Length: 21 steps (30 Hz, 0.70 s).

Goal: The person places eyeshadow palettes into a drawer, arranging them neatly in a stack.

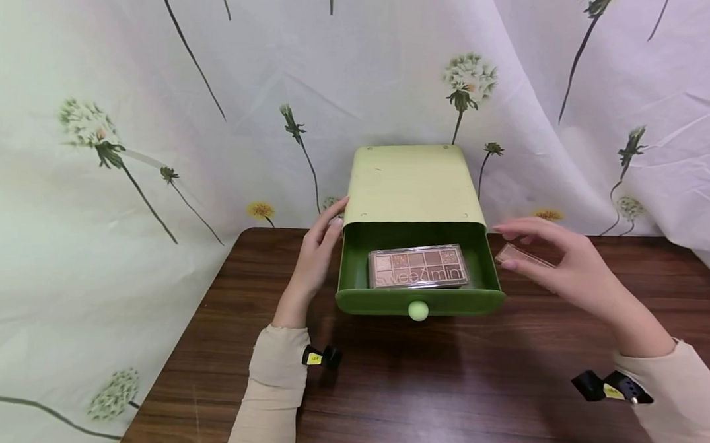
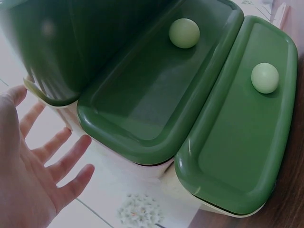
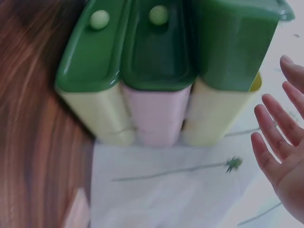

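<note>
A drawer unit (image 1: pixel 413 184) with a pale green top stands against the cloth, its top drawer (image 1: pixel 476 305) pulled out. Inside that drawer lies an eyeshadow palette (image 1: pixel 417 266) in a clear case, lettering across its lid. My left hand (image 1: pixel 313 259) rests at the unit's left side, fingers extended along it; the left wrist view shows them spread by the top casing's edge. To the right of the open drawer hovers my right hand (image 1: pixel 567 264), its fingers (image 3: pixel 280 116) spread with nothing between them. A second pinkish palette (image 1: pixel 526 257) shows behind and below the right thumb, partly hidden.
Two closed green drawers with round knobs, the middle one (image 2: pixel 142 109) and the bottom one (image 2: pixel 237 142), sit under the open drawer. The brown wooden table (image 1: pixel 395 395) extends in front. Behind hangs a white cloth (image 1: pixel 217 110) printed with dandelions.
</note>
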{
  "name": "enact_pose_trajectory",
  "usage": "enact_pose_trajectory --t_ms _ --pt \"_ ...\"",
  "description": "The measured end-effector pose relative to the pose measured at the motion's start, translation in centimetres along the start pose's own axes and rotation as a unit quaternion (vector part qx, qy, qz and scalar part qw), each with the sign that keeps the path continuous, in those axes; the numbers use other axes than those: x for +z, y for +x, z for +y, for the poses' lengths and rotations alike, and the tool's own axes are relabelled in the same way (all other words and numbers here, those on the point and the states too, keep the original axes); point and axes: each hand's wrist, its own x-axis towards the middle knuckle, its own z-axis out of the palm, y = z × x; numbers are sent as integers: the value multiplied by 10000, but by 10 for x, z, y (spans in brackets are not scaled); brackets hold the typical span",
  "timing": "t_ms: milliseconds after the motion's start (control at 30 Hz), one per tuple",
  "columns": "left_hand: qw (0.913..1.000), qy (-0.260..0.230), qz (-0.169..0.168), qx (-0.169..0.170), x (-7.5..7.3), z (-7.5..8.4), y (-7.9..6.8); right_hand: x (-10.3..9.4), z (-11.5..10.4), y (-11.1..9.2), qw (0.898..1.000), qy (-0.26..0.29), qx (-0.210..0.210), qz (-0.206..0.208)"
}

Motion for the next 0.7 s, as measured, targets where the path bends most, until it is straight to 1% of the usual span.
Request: enact_pose_trajectory --t_ms 300,367,467,533,600,700 --pt "10000 95 12 -28 0 3 0 -9 39 -21 9967 -438 636 253" --pt "10000 46 16 -10 -1 -4 2 -10 46 -25 9941 -441 944 296" --pt "10000 20 43 84 -2 -20 5 -12 55 -29 9884 -472 1415 295" --pt "9998 23 83 153 -3 -31 8 -12 61 -32 9857 -487 1591 275" --pt "9998 62 87 138 -2 -24 6 -12 69 -33 9822 -570 1777 210" --pt "10000 61 55 34 -1 -9 2 -10 80 -36 9784 -589 1972 177"
